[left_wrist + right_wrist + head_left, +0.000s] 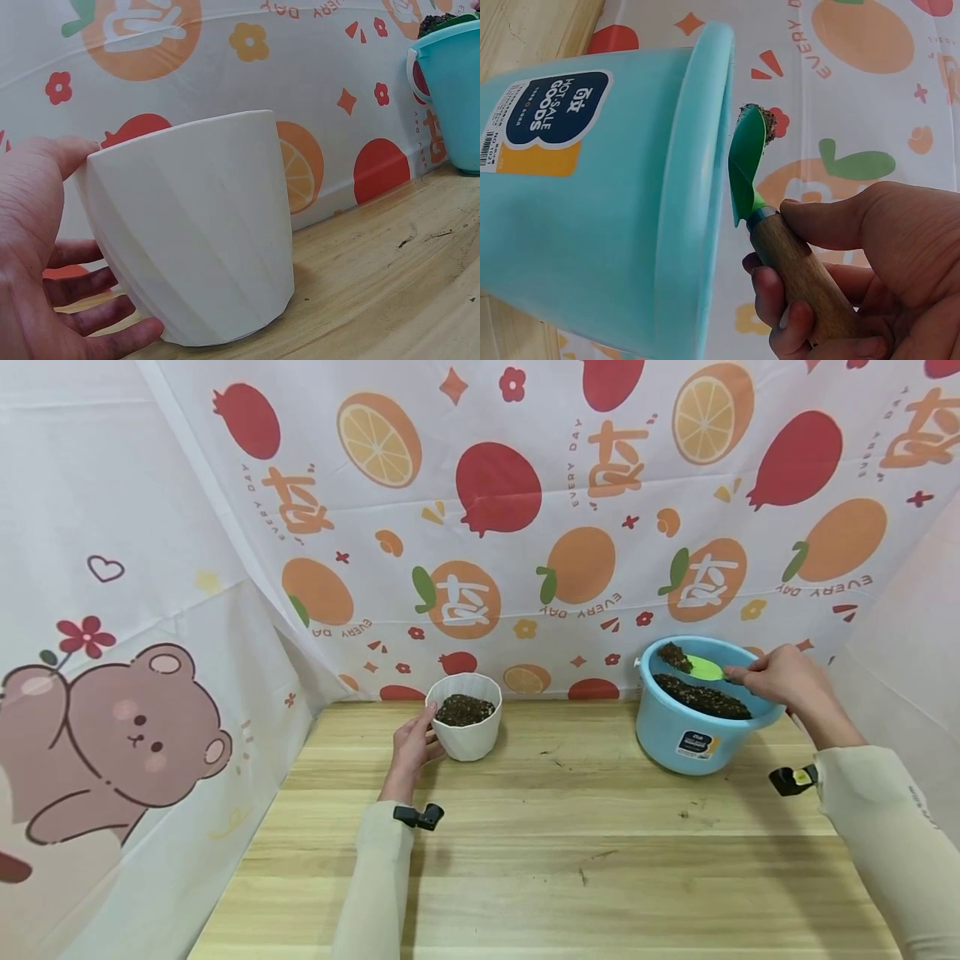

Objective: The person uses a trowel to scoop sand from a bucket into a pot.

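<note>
At the right of the desk (525,877), above the mouth of a light-blue bucket (654,727), the right hand (787,681) grips a small trowel (705,668) by its wooden handle (802,277), fingers wrapped round the wood and thumb laid along it near the metal collar (763,216). The trowel's bright green blade carries a clump of dark soil (675,656) at its tip. Below it, more soil (701,697) lies inside the bucket, which stands upright and bears a dark label (696,744) on its front.

Well apart to the left, the left hand (412,745) holds a white pot (474,743) from its left side, thumb at the rim and fingers spread down the wall, the little finger close to the base. The pot stands upright on the desk near its back edge, with soil (465,710) inside.

Dark crumbs (583,877) dot the wood between and in front of the two containers. Both forearms wear pale sleeves (382,877), each with a small black device (418,816) at the wrist. Behind, a white cloth (517,560) printed with fruit hangs, and at the left another sheet shows a brown bear (150,727).
</note>
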Demonstrator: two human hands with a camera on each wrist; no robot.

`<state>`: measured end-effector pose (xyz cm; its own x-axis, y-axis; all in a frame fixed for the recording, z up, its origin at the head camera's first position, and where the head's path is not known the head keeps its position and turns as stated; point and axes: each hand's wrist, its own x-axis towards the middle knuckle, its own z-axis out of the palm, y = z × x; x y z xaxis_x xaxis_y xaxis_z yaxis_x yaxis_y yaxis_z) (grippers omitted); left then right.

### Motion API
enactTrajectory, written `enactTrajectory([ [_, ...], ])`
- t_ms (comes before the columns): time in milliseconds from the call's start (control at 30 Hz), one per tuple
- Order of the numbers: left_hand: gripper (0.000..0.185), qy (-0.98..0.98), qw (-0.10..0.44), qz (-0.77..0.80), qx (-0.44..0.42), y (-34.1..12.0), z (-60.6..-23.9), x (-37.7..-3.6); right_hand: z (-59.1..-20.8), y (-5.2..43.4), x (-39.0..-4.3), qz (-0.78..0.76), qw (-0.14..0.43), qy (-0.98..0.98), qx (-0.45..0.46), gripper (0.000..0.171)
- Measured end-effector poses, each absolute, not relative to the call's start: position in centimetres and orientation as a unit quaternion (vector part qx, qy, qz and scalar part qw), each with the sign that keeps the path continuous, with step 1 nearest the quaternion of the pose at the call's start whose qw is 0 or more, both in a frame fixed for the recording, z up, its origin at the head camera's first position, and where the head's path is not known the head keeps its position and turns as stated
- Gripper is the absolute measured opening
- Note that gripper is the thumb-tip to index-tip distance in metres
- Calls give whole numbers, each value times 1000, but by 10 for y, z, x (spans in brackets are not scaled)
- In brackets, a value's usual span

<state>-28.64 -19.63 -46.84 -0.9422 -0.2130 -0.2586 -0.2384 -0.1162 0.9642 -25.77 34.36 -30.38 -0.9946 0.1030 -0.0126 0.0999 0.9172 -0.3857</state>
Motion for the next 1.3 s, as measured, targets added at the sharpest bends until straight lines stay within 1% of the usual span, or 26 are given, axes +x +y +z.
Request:
enactTrajectory([
  [133, 71, 666, 11, 726, -172, -197, -469, -285, -302, 342, -257, 205, 1, -978, -49, 57],
  [400, 74, 664, 7, 729, -164, -196, -468, -286, -297, 340, -260, 197, 16, -980, -37, 56],
  [700, 73, 665, 10, 728, -166, -197, -468, -285, -293, 331, -258, 218, 1, -975, -31, 52],
  [900, 72, 665, 6, 728, -165, -197, -469, -284, -286, 323, -257, 222, -4, -975, -19, 53],
  [1033, 75, 665, 8, 728, -167, -197, -469, -284, -284, 318, -258, 228, -13, -973, -29, 54],
  [1300, 72, 663, 6, 729, -168, -196, -468, -284, -283, 306, -261, 207, 11, -978, -6, 53],
])
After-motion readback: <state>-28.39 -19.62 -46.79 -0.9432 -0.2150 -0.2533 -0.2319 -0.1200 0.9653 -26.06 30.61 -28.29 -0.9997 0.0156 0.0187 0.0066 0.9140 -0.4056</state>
